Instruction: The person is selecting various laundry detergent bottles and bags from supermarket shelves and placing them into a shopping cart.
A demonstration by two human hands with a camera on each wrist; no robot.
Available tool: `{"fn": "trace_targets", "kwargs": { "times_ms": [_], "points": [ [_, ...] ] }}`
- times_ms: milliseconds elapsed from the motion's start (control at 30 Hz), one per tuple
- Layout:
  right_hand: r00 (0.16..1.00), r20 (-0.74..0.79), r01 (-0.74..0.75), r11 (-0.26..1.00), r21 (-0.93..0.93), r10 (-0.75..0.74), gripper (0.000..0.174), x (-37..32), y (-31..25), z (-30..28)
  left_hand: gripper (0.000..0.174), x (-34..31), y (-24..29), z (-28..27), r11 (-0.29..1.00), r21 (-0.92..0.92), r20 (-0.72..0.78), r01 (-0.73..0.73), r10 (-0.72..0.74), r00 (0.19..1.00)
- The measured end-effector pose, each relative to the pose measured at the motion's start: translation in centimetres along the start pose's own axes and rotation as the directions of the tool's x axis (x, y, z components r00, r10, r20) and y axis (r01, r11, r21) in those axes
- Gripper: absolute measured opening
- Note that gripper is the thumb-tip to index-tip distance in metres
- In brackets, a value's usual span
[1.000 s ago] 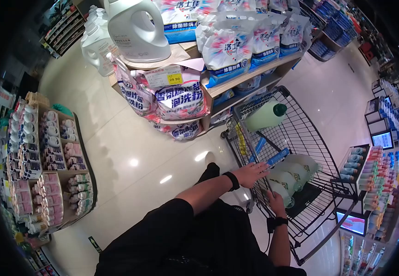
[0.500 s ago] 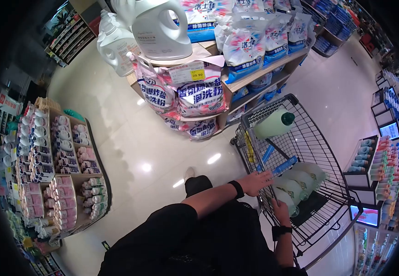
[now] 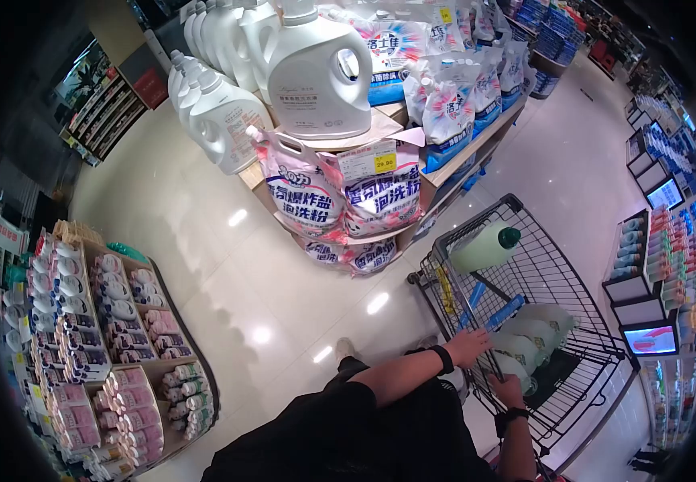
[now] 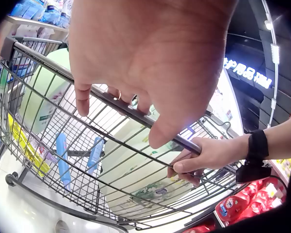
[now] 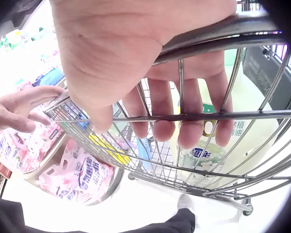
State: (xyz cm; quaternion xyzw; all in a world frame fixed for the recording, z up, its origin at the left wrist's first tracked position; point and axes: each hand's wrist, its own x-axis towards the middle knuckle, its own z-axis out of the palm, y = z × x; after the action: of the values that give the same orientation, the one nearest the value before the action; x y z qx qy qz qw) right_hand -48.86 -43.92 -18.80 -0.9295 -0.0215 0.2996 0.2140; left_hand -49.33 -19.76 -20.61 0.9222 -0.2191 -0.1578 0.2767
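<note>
A wire shopping cart (image 4: 43, 60) stands at my right side. My left hand (image 3: 468, 349) lies over its near side rail, fingers fairly straight across the bar and thumb hanging on the outside. Just behind it, my right hand (image 3: 508, 391) grips the same rail, its fingers (image 5: 162, 131) curled over to the inner side of the wires. A pale green bottle (image 3: 480, 251) with a dark green cap leans at the cart's far end. Several large pale bottles (image 3: 542, 329) lie close beside my hands. Two blue strips (image 4: 63, 155) show between them.
Ahead, a shelf display holds white detergent jugs (image 3: 316, 76), pink washing-powder bags (image 3: 304, 193) and blue-and-white bags (image 3: 448, 104). To the left stands a low island shelf (image 3: 135, 353) of bottles. Product shelves (image 3: 653, 257) line the right side. Glossy floor (image 3: 211, 249) runs between them.
The display ahead has come lower and further right in the head view, with more jugs showing. Cart and hands have also shifted down and right; both hands keep their places on the rail.
</note>
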Motion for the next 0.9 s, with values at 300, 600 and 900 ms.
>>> {"fn": "trace_targets", "kwargs": {
  "times_ms": [300, 600, 900],
  "points": [
    [0.997, -0.018, -0.071, 0.997, 0.035, 0.071, 0.033, -3.8, -3.4, 7.7, 0.076, -9.2, -3.9, 1.4, 0.994, 0.069, -0.068, -0.089, 0.094, 0.993],
    [0.994, -0.079, -0.074, 0.997, 0.002, 0.074, 0.036, -6.3, -7.5, 12.4, 0.075, -13.8, -7.1, 1.4, 0.987, -0.015, -0.18, -0.16, 0.155, 0.971],
    [0.993, -0.087, -0.075, 0.997, 0.022, 0.077, 0.037, -10.9, -11.5, 14.9, 0.067, -18.6, -6.7, 0.3, 0.983, -0.095, -0.218, -0.156, 0.132, 0.967]
  ]
}}
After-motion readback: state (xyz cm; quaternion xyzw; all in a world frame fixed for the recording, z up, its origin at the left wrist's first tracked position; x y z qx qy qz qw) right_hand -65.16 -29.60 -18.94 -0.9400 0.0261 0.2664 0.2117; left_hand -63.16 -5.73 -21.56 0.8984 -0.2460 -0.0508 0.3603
